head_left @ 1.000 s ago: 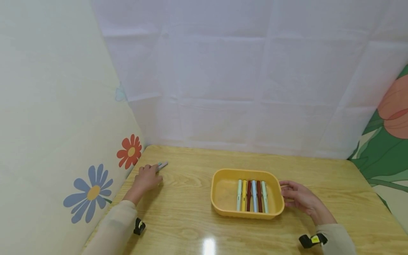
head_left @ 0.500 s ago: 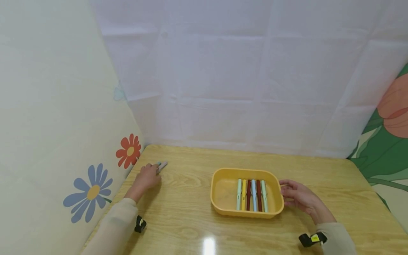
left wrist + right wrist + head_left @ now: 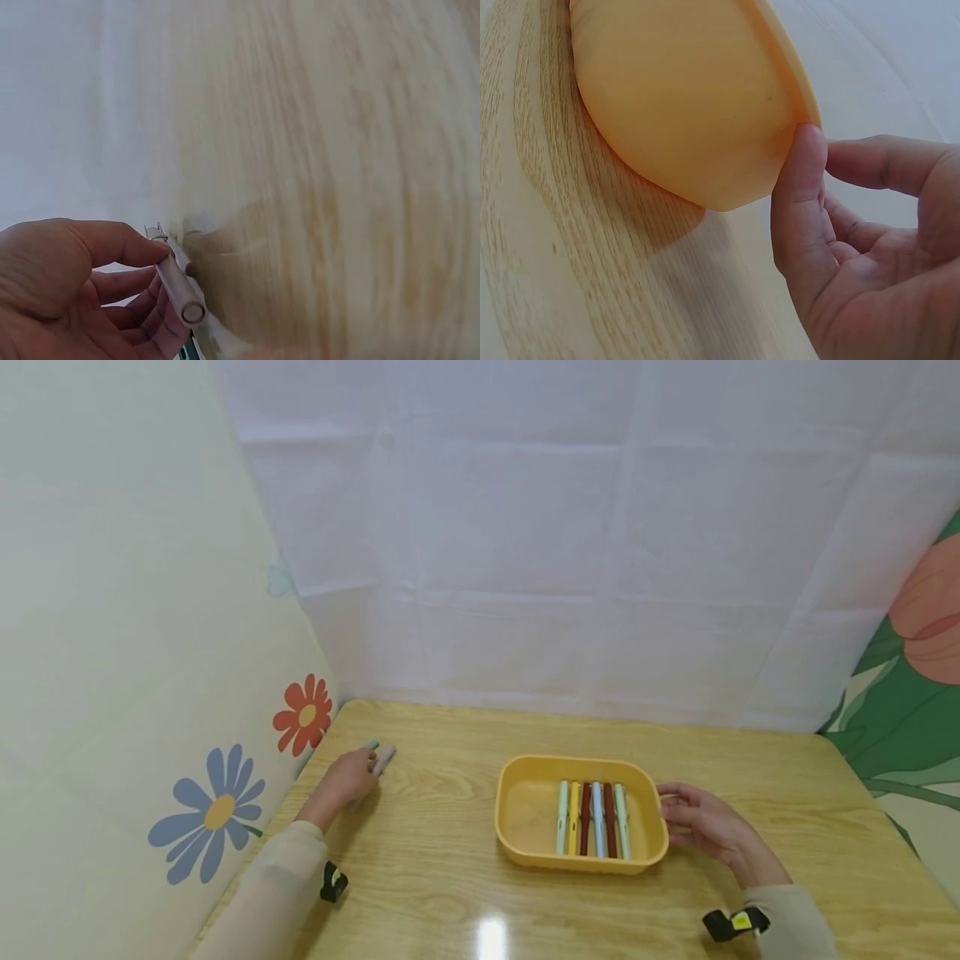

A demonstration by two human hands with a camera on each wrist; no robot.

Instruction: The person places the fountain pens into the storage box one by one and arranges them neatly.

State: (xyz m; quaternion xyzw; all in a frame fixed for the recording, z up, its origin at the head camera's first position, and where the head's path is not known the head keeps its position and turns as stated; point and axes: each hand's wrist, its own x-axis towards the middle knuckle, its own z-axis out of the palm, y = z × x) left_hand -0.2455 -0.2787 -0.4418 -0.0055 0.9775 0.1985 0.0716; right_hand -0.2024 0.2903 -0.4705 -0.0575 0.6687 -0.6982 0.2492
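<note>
At the table's left side my left hand (image 3: 347, 782) pinches a pale pinkish-grey pen (image 3: 384, 759) between thumb and fingers. Its round end (image 3: 193, 313) faces the left wrist camera. A teal pen (image 3: 372, 744) lies just beyond, partly hidden by the hand. On the right, my right hand (image 3: 708, 828) holds the end of a yellow plastic basket (image 3: 517, 850), its thumb and fingertips at the rim. Several pens lie side by side in the basket: pale green (image 3: 562, 818), yellow (image 3: 574, 818), dark red (image 3: 586, 820), light blue (image 3: 598, 820) and others.
The wooden table (image 3: 435, 877) has a white cloth (image 3: 480, 568) hanging behind it. A wall sheet with printed flowers (image 3: 220, 814) stands close by the left arm, another at right. Black wrist camera mounts (image 3: 333, 882) stick out from both sleeves.
My left hand has shifted slightly, and the pinkish-grey pen has turned steeper and moved a little apart from the teal one. The right hand and basket stay in place.
</note>
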